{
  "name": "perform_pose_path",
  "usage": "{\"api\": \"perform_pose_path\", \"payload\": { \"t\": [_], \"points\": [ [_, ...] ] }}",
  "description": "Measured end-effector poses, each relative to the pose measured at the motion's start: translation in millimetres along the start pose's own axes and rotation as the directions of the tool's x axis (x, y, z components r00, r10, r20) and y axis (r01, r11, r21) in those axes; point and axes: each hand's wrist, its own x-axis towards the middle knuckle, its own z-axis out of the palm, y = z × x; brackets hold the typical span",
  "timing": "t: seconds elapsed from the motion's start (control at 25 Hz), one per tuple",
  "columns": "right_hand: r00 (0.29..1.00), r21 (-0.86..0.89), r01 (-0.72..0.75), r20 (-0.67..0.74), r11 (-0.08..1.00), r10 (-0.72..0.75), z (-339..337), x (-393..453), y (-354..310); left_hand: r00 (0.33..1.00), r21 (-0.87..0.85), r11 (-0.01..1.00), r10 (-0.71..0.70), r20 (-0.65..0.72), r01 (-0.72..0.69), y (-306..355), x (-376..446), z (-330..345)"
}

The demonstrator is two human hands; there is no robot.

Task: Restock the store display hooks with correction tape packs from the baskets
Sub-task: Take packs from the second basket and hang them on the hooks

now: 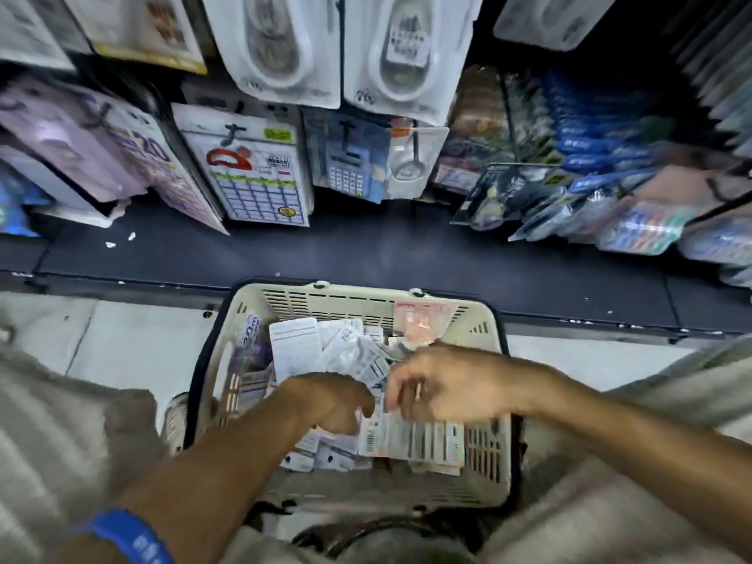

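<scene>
A dark store display wall (pixel 480 46) fills the upper half of the view, hung with blister packs on hooks. 2 large white oval blister packs (pixel 276 46) are seen at top centre, a white card with a red stapler picture and a blue grid (pixel 252 177) hangs below them, and a small blue calculator pack (pixel 348 168) hangs just to its right. Rows of blurred blue packets (pixel 586 156) are seen at the right. A dark base shelf (pixel 366 254) runs across beneath the hooks, above a pale tiled floor (pixel 130 343).

A cream slotted plastic shopping basket (pixel 309 301) sits on the floor, below centre. It is filled with a loose heap of white correction tape packs (pixel 309 348), many showing printed backs and barcodes. A pink-orange pack (pixel 423 319) lies against its far right corner.

Both bare hands are reaching into the basket. The left hand (pixel 329 403) is curled down into the heap; what its grip holds cannot be told. The right hand (pixel 443 384) is pinched narrowly on the edge of a white barcoded pack (pixel 411 439). A blue wristband (pixel 130 535) is worn on the left forearm.
</scene>
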Motion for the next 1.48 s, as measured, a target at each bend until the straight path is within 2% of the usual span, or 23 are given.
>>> {"api": "perform_pose_path", "payload": {
  "t": [0.08,0.12,0.2,0.28,0.36,0.44,0.48,0.52,0.56,0.64,0.72,0.84,0.92,0.96,1.0,1.04,1.08,1.12,1.16,1.24,1.36,1.44,1.48],
  "points": [
    [0.976,-0.182,-0.135,-0.194,0.974,0.099,-40,19,29,0.977,-0.091,0.995,-0.054,-0.208,0.035,3,0,-14],
    [0.962,-0.346,-0.239,-0.215,0.907,0.172,-49,25,40,0.939,-0.135,0.989,-0.1,-0.328,0.058,0,-4,-25],
    [0.91,-0.512,-0.411,-0.287,0.755,0.3,-33,30,66,0.863,-0.161,0.981,-0.175,-0.473,0.11,4,-11,-40],
    [0.87,-0.581,-0.489,-0.377,0.651,0.318,-14,27,91,0.843,-0.19,0.969,-0.232,-0.485,0.157,16,-12,-37],
    [0.844,-0.511,-0.515,-0.443,0.688,0.303,-13,20,105,0.823,-0.245,0.955,-0.274,-0.497,0.17,23,-13,-32],
    [0.854,-0.448,-0.449,-0.471,0.773,0.223,-36,18,96,0.75,-0.336,0.931,-0.325,-0.575,0.146,18,-20,-29],
    [0.866,-0.421,-0.376,-0.477,0.826,0.151,-52,17,82,0.705,-0.4,0.913,-0.335,-0.625,0.08,15,-26,-32],
    [0.877,-0.395,-0.283,-0.476,0.874,0.069,-67,13,69,0.674,-0.475,0.879,-0.323,-0.664,-0.047,16,-32,-36],
    [0.885,-0.34,-0.168,-0.465,0.925,-0.01,-79,8,59,0.668,-0.552,0.805,-0.29,-0.686,-0.218,20,-37,-44],
    [0.869,-0.196,0.002,-0.485,0.981,-0.099,-89,-5,51,0.678,-0.65,0.57,-0.206,-0.705,-0.503,32,-42,-60],
    [0.833,0.036,0.151,-0.542,0.988,-0.107,-82,-9,55,0.699,-0.694,0.423,-0.174,-0.694,-0.583,39,-46,-67],
    [0.773,0.4,0.342,-0.635,0.85,-0.012,-57,7,60,0.721,-0.745,0.396,-0.243,-0.649,-0.537,34,-56,-56],
    [0.651,0.575,0.4,-0.726,0.714,0.22,-42,22,65,0.695,-0.768,0.402,-0.344,-0.632,-0.499,28,-57,-47],
    [0.59,0.591,0.361,-0.744,0.722,0.313,-33,28,71,0.657,-0.773,0.422,-0.414,-0.63,-0.474,25,-56,-45],
    [0.589,0.495,0.212,-0.753,0.843,0.294,-24,34,83,0.613,-0.782,0.433,-0.487,-0.622,-0.448,22,-55,-44],
    [0.684,0.255,-0.068,-0.692,0.964,0.231,-12,36,96,0.578,-0.799,0.418,-0.552,-0.601,-0.432,17,-54,-43],
    [0.806,-0.036,-0.28,-0.552,0.959,0.215,4,39,105,0.563,-0.818,0.386,-0.595,-0.573,-0.426,11,-54,-40],
    [0.883,-0.326,-0.393,-0.394,0.86,0.255,23,44,112,0.563,-0.831,0.357,-0.615,-0.552,-0.426,6,-55,-37],
    [0.898,-0.49,-0.429,-0.323,0.759,0.299,38,48,119,0.568,-0.84,0.35,-0.622,-0.539,-0.415,2,-55,-32],
    [0.877,-0.546,-0.458,-0.405,0.702,0.258,54,57,119,0.588,-0.855,0.366,-0.621,-0.518,-0.367,-4,-54,-24],
    [0.86,-0.457,-0.434,-0.466,0.776,0.207,31,62,113,0.608,-0.862,0.374,-0.612,-0.506,-0.342,-13,-50,-26],
    [0.832,-0.301,-0.411,-0.511,0.861,0.218,-9,54,106,0.56,-0.867,0.372,-0.661,-0.499,-0.332,-23,-54,-33],
    [0.834,-0.158,-0.355,-0.499,0.921,0.236,-29,48,99,0.53,-0.874,0.358,-0.696,-0.485,-0.329,-29,-58,-36]
  ]
}}
